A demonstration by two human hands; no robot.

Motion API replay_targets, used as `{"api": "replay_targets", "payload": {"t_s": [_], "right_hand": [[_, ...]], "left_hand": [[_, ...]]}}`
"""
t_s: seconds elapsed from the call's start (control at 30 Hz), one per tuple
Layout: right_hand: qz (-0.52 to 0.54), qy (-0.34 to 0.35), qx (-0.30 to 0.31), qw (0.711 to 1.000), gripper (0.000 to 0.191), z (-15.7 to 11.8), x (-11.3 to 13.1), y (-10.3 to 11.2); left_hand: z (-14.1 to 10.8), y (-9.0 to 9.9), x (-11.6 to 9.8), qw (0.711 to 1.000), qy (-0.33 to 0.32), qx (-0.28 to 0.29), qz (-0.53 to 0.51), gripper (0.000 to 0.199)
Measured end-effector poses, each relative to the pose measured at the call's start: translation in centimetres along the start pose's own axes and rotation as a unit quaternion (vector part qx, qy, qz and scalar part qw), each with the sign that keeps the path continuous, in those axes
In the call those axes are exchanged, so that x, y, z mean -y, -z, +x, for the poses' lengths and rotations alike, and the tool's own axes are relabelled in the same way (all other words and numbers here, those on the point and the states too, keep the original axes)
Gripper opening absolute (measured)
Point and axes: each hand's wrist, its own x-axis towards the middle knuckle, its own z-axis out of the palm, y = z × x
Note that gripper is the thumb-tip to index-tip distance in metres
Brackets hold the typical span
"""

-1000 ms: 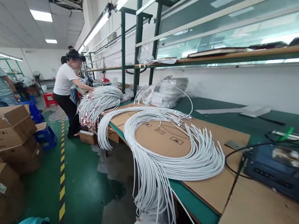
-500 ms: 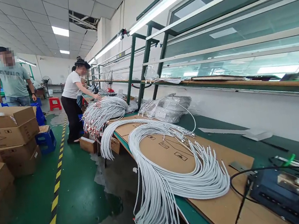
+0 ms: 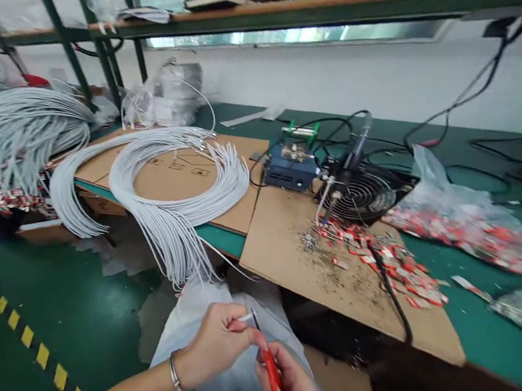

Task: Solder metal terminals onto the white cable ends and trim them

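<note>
My left hand (image 3: pixel 216 345) is closed in a pinch on a thin white piece (image 3: pixel 246 318), which looks like a cable end. Close beside it, my right hand (image 3: pixel 293 383) is wrapped round a red-handled hand tool (image 3: pixel 272 377) with a narrow dark metal tip. That tip points up beside the white piece; blur hides whether they touch. Both hands are over my lap, in front of the table edge. Beyond them, a large looped bundle of white cables (image 3: pixel 167 211) lies on cardboard, its loose ends hanging over the edge toward my lap.
Right of the cables are a blue box-shaped device (image 3: pixel 289 169), a black fan (image 3: pixel 361 195) and scattered red-and-metal small parts (image 3: pixel 400 267). A plastic bag of similar parts (image 3: pixel 471 225) lies farther right. Another cable pile (image 3: pixel 22 137) is at left. A shelf (image 3: pixel 314 12) runs above.
My view has swung down and to the right. Both hands, the red-handled tool, my lap and the table's right part have come into sight; the two people have gone out of view.
</note>
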Motion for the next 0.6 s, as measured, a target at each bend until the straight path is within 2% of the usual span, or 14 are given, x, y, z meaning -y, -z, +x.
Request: {"api": "replay_targets", "payload": {"t_s": [0.1, 0.17, 0.37, 0.47, 0.53, 0.6], "right_hand": [[0.118, -0.034, -0.016, 0.992, 0.057, 0.0, 0.7, -1.1], [0.154, -0.036, -0.028, 0.987, 0.054, -0.1, 0.8, -1.6], [0.153, 0.007, -0.018, 0.988, 0.043, 0.4, -1.5, -1.6], [0.169, 0.016, -0.031, 0.985, 0.043, 0.4, -1.1, -1.4], [0.177, 0.013, -0.022, 0.984, 0.043, 0.4, -0.7, -1.0], [0.170, 0.007, 0.000, 0.985, 0.042, 0.4, -0.7, -0.2]], "left_hand": [[0.0, -0.1, -0.4, 1.000, 0.001, -0.015, 0.001, 0.040], [0.0, -0.2, -0.5, 1.000, -0.001, -0.026, 0.000, 0.040], [0.3, -0.9, 0.4, 0.998, -0.011, -0.058, 0.012, 0.049], [0.8, -1.4, 1.4, 0.996, -0.026, -0.084, 0.017, 0.056], [1.0, -1.3, 1.7, 0.997, -0.031, -0.075, 0.012, 0.059], [0.9, -0.9, 1.6, 0.999, -0.033, -0.039, 0.008, 0.059]]}}
